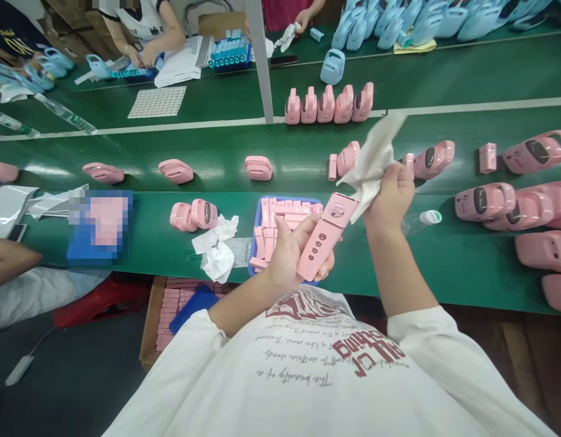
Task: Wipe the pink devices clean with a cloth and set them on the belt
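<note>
My left hand [292,252] is closed around a long pink device [328,237], which has a row of small round dark marks and a shiny band near its upper end. In my right hand [392,197] a white tissue [375,158] is gripped, its lower edge close to the device's top end. Beneath my left hand stands a blue tray [253,243] filled with small pink rectangular pieces [271,212]. Crumpled white tissues [219,261] lie to the left of the tray.
Pink rounded housings [484,203] crowd the right side, and several more [325,104] line the divider ahead. A clear bottle [416,221] lies by my right wrist. Co-workers sit at left and across, near blue housings [384,27]. A carton [151,321] of pink pieces is below.
</note>
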Motion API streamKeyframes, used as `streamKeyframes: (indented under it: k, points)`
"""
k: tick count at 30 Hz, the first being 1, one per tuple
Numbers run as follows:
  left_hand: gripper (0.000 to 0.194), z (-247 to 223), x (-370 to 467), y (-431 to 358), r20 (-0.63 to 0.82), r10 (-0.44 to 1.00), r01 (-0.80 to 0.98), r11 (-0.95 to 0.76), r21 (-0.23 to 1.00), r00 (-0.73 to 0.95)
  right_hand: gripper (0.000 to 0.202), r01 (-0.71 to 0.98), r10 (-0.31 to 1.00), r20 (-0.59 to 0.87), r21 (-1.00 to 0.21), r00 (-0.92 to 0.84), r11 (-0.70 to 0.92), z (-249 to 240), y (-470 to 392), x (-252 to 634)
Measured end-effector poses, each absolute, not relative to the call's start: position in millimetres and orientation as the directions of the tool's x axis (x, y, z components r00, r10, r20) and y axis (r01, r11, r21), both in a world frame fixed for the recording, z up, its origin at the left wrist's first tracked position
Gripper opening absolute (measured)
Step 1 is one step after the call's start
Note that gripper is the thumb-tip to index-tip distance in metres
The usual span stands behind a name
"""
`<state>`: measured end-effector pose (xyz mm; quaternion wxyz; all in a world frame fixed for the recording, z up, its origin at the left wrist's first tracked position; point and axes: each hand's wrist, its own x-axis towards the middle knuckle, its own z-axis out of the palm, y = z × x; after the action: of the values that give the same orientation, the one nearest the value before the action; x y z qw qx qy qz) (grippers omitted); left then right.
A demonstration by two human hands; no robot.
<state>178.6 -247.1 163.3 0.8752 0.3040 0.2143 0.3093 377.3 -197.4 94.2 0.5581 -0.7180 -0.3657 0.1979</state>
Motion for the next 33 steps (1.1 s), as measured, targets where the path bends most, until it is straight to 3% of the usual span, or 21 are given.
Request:
streamKeyframes:
  k: [2,8,13,18,23,28,33]
  points:
    - [0.086,167,174,-246,-0.189,0.682,-0.423,0.621,0.660,0.706,0.042,0.266,0.780,-0.032,-0.930,0.625,-0.252,76,-178,392]
    - [0.077,174,149,-248,-0.166,0.777,-0.450,0.509,0.734,0.607,0.016,0.511,0.901,-0.117,-0.790,0.418,-0.339,39,-115,376]
    - [0.056,173,117,-252,-0.201,0.867,-0.494,0.435,0.753,0.457,0.046,0.846,0.972,-0.153,-0.481,0.179,-0.231,35,-34,312]
    - [0.042,167,79,-249,-0.241,0.931,-0.582,0.359,0.729,0.273,0.065,0.899,0.975,-0.213,-0.411,0.063,-0.148,22,18,256]
    - [0.038,159,46,-243,-0.273,0.950,-0.674,0.301,0.675,0.151,0.042,0.945,0.955,-0.294,-0.305,0.027,-0.121,5,38,227]
    - [0.051,161,25,-238,-0.309,0.929,-0.794,0.340,0.504,0.202,0.026,0.971,0.942,-0.334,-0.211,0.038,-0.114,16,43,216]
    - [0.048,159,19,-233,-0.274,0.925,-0.810,0.366,0.459,0.263,0.024,0.965,0.933,-0.346,-0.264,-0.100,0.005,31,22,189]
